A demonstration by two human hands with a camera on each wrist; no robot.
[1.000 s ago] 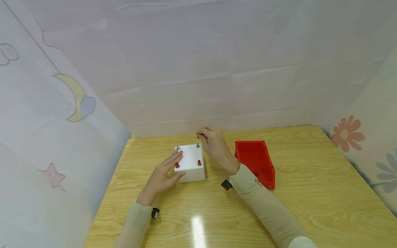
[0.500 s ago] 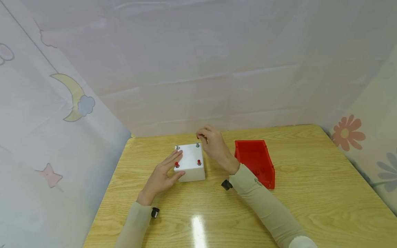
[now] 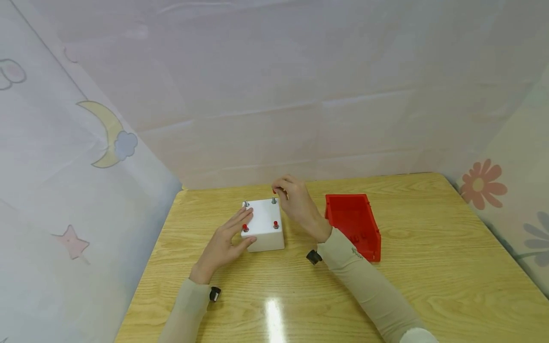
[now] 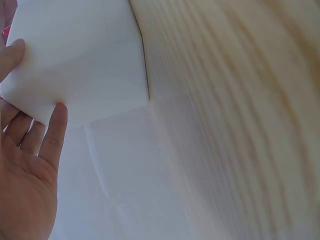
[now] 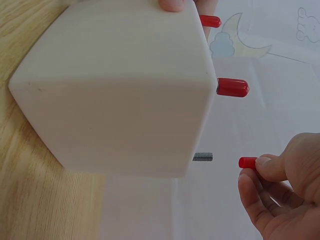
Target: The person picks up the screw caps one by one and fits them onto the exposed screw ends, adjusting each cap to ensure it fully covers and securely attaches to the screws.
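A white block (image 3: pixel 262 215) sits on the table, with metal bolts standing up at its top corners. Red caps cover the near-left bolt (image 3: pixel 245 228) and the near-right bolt (image 3: pixel 276 225). Bare metal shows on the far-left bolt (image 3: pixel 246 204) and far-right bolt (image 5: pixel 203 157). My left hand (image 3: pixel 221 247) rests against the block's left side, fingers nearly straight over the top and thumb at the front edge. Between thumb and fingertips, my right hand (image 3: pixel 297 202) pinches a small red cap (image 5: pixel 247 162). Its mouth faces the far-right bolt, a short gap apart.
Right of the block stands a red bin (image 3: pixel 348 196) with several small red pieces (image 3: pixel 355 239) inside. My right forearm reaches over the bin's near-left corner. A pale printed sheet (image 3: pixel 257 119) hangs behind the wooden table (image 3: pixel 429 224).
Both hands keep almost the same place. The red cap stays in the right fingers above the far-right bolt; the head view shifts very slightly.
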